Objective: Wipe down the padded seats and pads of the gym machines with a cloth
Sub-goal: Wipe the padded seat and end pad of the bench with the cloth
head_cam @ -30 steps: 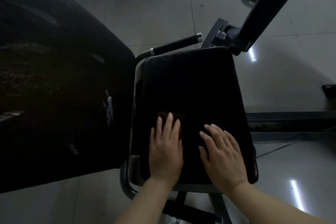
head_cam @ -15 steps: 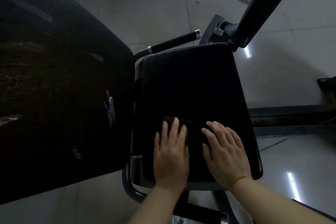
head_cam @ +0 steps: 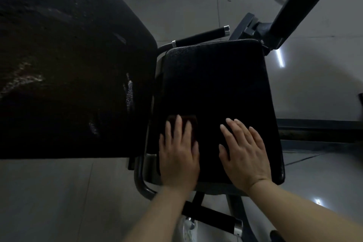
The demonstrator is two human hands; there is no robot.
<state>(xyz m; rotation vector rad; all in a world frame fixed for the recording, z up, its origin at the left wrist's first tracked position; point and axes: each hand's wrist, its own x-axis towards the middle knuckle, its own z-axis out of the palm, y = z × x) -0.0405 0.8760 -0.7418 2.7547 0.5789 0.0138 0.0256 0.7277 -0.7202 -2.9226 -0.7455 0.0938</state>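
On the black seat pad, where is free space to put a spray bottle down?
The far half of the seat pad, beyond both hands and toward the handle, is bare. The near edge is crowded: left hand on the cloth, right hand beside it.

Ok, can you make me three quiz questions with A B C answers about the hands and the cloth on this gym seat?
1. Where is the cloth?
A. Under the left hand
B. On the floor
C. Under the right hand

2. What colour is the seat pad?
A. White
B. Black
C. Yellow

3. How is the right hand?
A. Making a fist
B. Holding a bottle
C. Flat, fingers straight

Answers: 1 A, the dark reddish cloth peeks out past the left fingertips. 2 B, the pad is black. 3 C, it lies flat on the pad.
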